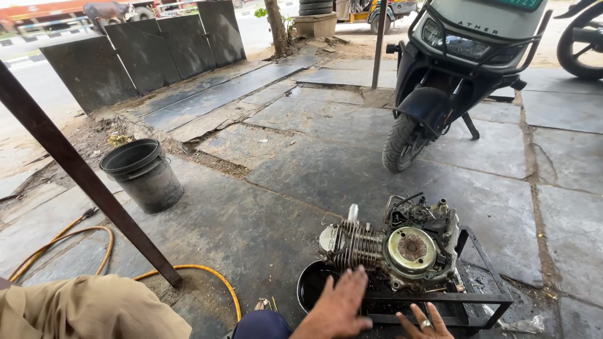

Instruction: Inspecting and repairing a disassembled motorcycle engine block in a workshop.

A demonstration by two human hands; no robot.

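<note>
Your grimy finned engine (392, 248) lies on its side atop the black metal stand (483, 295), its round flywheel facing you.

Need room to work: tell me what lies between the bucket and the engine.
Head view: between the bucket and the engine only bare stone floor; the slanted pole and yellow hose lie nearer the camera.

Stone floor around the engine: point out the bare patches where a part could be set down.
Bare floor lies between the engine and the scooter's front wheel, and between the black bucket and the engine. It is crowded at the metal stand, where both hands and a black pan sit, and by the yellow hose.
</note>
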